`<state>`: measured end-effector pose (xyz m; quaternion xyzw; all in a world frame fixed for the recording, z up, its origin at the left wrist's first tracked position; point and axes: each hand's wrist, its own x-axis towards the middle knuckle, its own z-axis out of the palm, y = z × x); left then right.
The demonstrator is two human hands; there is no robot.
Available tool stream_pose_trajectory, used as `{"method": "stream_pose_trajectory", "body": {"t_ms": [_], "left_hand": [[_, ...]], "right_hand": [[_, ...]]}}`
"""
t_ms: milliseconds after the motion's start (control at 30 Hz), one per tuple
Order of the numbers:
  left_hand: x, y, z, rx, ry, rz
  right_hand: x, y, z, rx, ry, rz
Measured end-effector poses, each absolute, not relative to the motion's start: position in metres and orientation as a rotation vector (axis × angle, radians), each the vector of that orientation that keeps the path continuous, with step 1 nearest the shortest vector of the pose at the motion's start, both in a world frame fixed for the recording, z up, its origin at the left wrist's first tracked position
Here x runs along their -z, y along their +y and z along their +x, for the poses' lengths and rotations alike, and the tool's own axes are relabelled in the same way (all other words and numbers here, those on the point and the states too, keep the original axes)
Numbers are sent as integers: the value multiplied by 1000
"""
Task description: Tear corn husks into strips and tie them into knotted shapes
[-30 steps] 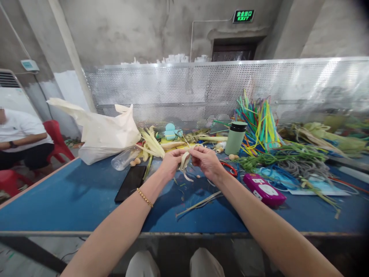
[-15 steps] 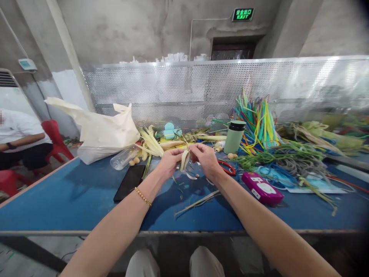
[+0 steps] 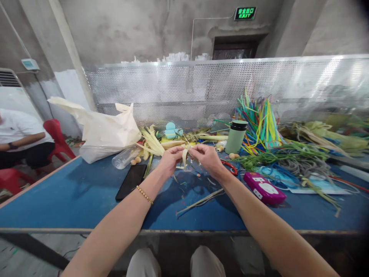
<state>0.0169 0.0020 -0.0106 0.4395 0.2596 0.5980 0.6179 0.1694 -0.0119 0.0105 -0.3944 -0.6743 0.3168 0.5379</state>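
Observation:
Between my fingertips is a pale strip that looks like corn husk, bent over and hanging down. My left hand pinches it from the left, its wrist wearing a gold beaded bracelet. From the right, my right hand closes thumb and fingers on the same strip. Both hands hover above the blue table, close together. Just behind them lie more pale husks. Thin dry stalks rest on the table nearer to me.
Left are a white plastic bag, a clear bottle and a black phone. Right stand a green tumbler, red-handled scissors, a purple box and colourful strips. A seated person is at far left.
The pale strip is turned and looped differently between my fingers, and its dangling lower curl no longer shows. My hands stay close together; the view has shifted slightly.

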Motion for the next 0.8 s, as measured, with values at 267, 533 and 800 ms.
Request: {"method": "stream_pose_trajectory", "body": {"t_ms": [267,533,800], "left_hand": [[11,1,21,-1325,563,994],[4,-5,23,-1366,579,956],[6,-6,28,-1471,607,994]], "right_hand": [[-9,-5,173,-684,-1603,-985],[-6,1,179,-294,-1745,-939],[-9,-14,174,257,-1931,-830]]}}
